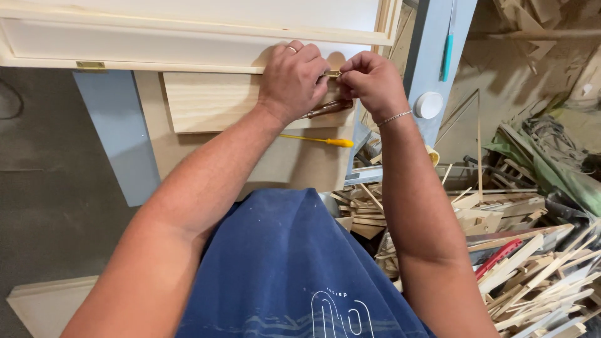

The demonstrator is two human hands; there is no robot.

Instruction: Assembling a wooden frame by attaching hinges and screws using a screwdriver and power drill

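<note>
Pinched between both hands' fingertips at the frame's [188, 47] lower edge: small brass hinge [332, 74], lengthwise along it, left hand [293, 78] and right hand [370, 81] equally near.

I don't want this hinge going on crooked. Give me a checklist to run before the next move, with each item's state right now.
1. Both hands at the hinge: left hand and right hand meet over the small brass hinge: ok.
2. Hinge on the frame edge: ok; alignment: cannot tell.
3. Second brass hinge on the same edge: ok.
4. Brown-handled tool beneath the hands: ok.
5. Yellow-handled screwdriver lying on the bench, in reach: ok.
6. Screws: cannot tell.
</note>
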